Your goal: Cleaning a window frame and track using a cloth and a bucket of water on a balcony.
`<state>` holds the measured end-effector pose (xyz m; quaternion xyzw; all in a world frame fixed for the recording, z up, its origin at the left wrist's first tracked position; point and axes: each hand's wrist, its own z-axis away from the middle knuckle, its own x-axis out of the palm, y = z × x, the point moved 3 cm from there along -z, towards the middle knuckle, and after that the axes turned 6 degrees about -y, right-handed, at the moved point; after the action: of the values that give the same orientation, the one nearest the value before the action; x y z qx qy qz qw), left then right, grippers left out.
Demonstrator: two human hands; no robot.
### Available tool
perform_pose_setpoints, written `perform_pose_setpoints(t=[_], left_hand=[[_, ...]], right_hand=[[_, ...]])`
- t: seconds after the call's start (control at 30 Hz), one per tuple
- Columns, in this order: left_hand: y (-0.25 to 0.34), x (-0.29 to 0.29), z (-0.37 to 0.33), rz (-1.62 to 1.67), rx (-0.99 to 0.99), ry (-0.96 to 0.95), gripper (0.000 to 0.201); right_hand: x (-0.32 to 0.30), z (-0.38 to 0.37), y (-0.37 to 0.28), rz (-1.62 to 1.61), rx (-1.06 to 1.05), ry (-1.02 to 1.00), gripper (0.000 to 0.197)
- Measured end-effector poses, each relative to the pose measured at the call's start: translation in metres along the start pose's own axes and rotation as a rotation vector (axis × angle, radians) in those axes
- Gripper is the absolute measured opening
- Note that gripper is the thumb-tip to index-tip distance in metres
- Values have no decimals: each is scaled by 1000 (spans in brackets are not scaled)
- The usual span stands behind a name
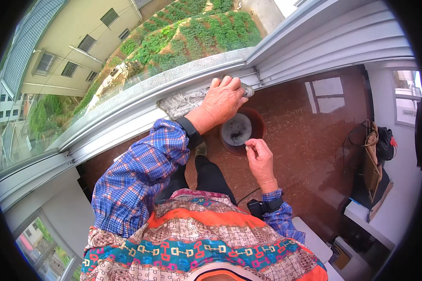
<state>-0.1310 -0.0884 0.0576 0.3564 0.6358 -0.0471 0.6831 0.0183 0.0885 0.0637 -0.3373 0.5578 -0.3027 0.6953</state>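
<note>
My left hand [220, 102] presses a wet grey rag [180, 104] onto the white window frame [122, 129], its fingers curled over the cloth's right part. The rag lies spread along the ledge, and some of it is hidden under the hand. Below and to the right of that hand, a reddish-brown bucket [262, 122] of cloudy grey water stands on the floor. Just off the bucket's near right rim hovers my right hand [261, 161], closed, thumb and fingertips pinched together. Whether anything tiny sits in that pinch cannot be made out.
Beyond the window glass lie a green garden plot [197, 40] and a beige building [75, 51]. Shiny reddish-brown floor [309, 140] stretches to the right. Against the right wall are cardboard [373, 171], a black bag [385, 144] and cords. A white surface [314, 239] is close by my right elbow.
</note>
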Motion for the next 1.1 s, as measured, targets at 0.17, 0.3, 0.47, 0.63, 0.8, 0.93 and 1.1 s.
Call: perform_pose_setpoints(t=[0.17,0.3,0.47,0.63,0.8,0.93,1.1], left_hand=[[18,14,-45,77,26,87,24],[16,18,-36,242,18,294,32],[6,14,-24,134,56,131,42],[16,10,-35,-27,67,52,53],[15,1,-30,-98,-7,-16,64],[15,6,-12,-122,-10,-20,73],[19,9,-7,-145,61,0,76]], right_hand=[[0,16,5,3,29,40,14],[-2,28,2,-1,79,46,14],[-1,43,14,32,95,78,14],[9,38,3,-11,104,55,14],[11,28,-3,-20,30,56,14],[9,28,2,-21,29,72,13],[6,32,7,-20,97,33,13]])
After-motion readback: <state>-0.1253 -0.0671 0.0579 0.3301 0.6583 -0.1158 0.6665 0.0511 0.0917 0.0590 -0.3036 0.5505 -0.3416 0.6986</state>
